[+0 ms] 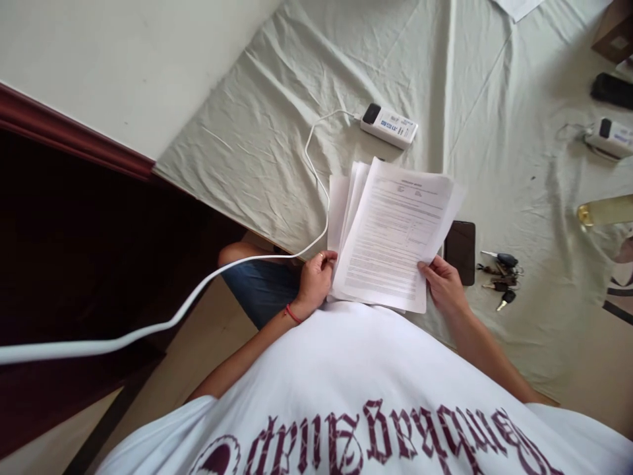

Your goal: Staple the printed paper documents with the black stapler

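Note:
Several printed paper sheets lie fanned out in front of my shirt, at the near edge of the cloth-covered table. The top sheet carries dense lines of text and a small table. At the stack's lower left edge, my left hand is closed, its thumb and fingers pinching the paper. Across from it, my right hand grips the right edge with the thumb on top of the sheet. The fingers under the paper are hidden. Just beyond the right hand lies a dark smartphone.
A white power bank sits past the papers, its white cable running down across the left side. Keys rest right of the phone. Farther right are another white device, a bottle, a black object and a brown box.

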Motion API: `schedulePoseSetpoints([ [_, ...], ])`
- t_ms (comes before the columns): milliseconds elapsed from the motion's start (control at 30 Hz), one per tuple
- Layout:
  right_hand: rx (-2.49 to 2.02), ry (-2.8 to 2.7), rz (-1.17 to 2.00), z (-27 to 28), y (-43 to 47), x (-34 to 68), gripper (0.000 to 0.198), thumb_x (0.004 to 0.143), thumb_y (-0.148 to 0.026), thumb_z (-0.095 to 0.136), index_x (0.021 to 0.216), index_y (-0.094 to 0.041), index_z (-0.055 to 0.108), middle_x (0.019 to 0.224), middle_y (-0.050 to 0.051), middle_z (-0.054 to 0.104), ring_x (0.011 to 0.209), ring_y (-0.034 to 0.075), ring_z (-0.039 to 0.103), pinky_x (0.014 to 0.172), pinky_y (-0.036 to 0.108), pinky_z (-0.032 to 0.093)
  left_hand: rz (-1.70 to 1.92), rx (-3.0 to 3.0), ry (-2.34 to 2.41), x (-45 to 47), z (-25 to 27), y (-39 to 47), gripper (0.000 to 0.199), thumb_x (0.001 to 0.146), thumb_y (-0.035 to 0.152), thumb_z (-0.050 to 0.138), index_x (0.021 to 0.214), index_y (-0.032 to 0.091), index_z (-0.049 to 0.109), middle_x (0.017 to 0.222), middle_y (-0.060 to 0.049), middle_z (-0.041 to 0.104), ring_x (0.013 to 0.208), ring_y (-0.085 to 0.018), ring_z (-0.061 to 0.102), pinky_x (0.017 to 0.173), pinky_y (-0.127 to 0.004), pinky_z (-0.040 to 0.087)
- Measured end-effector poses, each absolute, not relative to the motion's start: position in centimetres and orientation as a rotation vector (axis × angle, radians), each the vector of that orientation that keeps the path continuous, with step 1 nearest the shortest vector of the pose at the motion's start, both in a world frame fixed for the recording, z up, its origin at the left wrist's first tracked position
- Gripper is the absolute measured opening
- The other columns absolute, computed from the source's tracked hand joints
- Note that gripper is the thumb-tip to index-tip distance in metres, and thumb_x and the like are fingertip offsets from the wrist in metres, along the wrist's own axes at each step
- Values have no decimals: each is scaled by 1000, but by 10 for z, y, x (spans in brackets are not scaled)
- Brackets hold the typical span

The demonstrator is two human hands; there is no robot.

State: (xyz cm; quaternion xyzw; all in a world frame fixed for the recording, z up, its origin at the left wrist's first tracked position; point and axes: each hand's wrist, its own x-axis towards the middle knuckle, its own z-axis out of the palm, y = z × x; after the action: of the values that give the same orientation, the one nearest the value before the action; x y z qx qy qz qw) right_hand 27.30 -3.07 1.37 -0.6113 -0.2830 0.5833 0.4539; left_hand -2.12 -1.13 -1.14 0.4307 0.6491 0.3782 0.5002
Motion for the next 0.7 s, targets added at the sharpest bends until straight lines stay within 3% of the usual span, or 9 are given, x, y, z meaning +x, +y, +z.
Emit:
schedulePoseSetpoints([
  [233,-1556,-679,1516,21,-33,267,39,74,-44,85,107,-26,76,104,2,80,95,25,75,92,41,60,933,760,1316,-21,-1,-9,38,90,53,60,83,18,70,78,-2,69,76,-17,62,72,-28,51],
  [433,-1572,-761,1480,19,-35,268,40,80,-48,80,112,-26,73,110,3,78,98,25,74,89,40,61,913,891,1488,-19,-8,-10,26,78,42,74,74,17,71,69,0,66,66,-14,55,65,-26,44],
  [567,-1651,-787,1376,14,-37,270,41,81,-49,80,112,-26,70,113,3,77,97,23,73,89,38,60,933,875,1577,-15,-15,-11,27,71,39,80,65,18,63,61,4,55,60,-12,45,61,-25,38],
  [700,-1672,-771,1350,11,-37,273,38,80,-47,80,109,-25,71,111,3,77,95,22,72,87,35,60,950,842,1554,-14,-15,-12,31,72,42,80,71,19,58,65,5,51,63,-11,44,64,-25,39],
])
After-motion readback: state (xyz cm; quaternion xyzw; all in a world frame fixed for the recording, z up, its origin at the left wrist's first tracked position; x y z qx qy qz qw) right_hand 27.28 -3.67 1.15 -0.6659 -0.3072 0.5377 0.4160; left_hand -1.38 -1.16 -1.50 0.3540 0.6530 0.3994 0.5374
